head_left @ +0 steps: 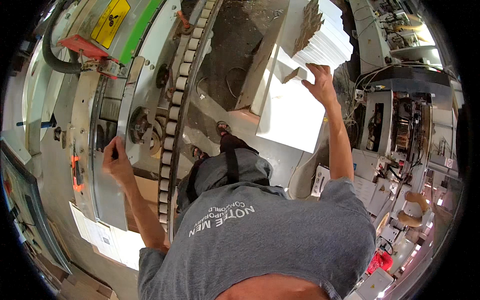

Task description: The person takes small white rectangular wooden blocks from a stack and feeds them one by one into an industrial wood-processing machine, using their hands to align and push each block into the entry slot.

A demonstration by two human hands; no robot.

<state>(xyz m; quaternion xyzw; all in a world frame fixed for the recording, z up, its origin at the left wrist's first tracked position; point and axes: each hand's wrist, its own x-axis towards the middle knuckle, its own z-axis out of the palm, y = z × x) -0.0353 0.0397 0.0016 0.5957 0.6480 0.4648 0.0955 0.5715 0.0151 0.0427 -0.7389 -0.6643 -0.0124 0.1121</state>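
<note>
My left hand (116,161) reaches out to the machine on my left. Its fingers curl over the edge of a grey metal cover plate (107,195), and the hand is slightly blurred. My right hand (320,82) stretches forward and lies flat, fingers apart, on the top white board (290,115) of a stack of white boards (330,45). The brown chipboard core of the boards shows at a corner right beside that hand. My grey t-shirt fills the lower middle of the view.
A curved row of white rollers (175,100) runs along the machine's rim. On the machine sit a yellow warning label (111,19), a red part (82,46) and a black hose (52,57). An open cabinet with wiring (400,130) stands at the right. Printed sheets (95,232) hang lower left.
</note>
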